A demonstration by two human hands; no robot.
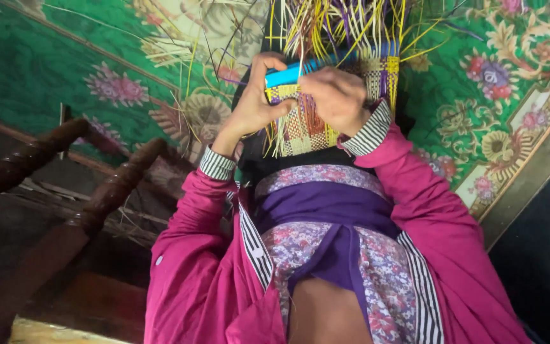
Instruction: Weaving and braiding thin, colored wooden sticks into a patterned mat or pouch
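Fingers of my left hand [257,102] curl around the near edge of a woven mat [307,124], pinching it beside a bright blue strip [286,74] that runs across the weave. My right hand [337,97] lies knuckles-up on the mat, closed down over the strands, though what exactly its fingertips pinch is hidden beneath it. The mat sits on my lap, checked in yellow, purple and red, its loose straw ends [338,25] fanning away from me over a green floral carpet [46,70]. Striped cuffs show at both wrists below pink sleeves [415,191]. A dark turned wooden chair frame [106,191] stands on my left.
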